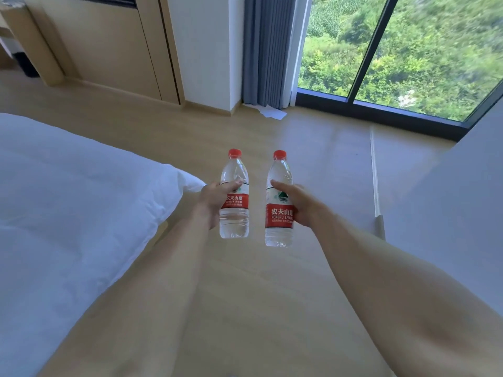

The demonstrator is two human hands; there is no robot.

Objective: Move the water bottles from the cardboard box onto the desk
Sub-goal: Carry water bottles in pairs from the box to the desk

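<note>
left hand (213, 198) wrapped round left bottle (234, 194), right hand (298, 204) round right bottle (279, 200) | both upright over floor, dead centre, bed (68, 200) at 9 o'clock | look full so hefty, thin slick plastic, grip mid-label

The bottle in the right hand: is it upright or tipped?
Nearly upright: the bottle has its red cap on top, base below, held by the right hand.

Centre frame, two bottles: the left-hand bottle (234, 197) carries a red label reading 农夫山泉 over "NONGFU SPRING"; the right-hand bottle (279, 202) shows 农夫山泉 and "NONGFU SPRIN", cut off; smaller print unreadable.
</note>
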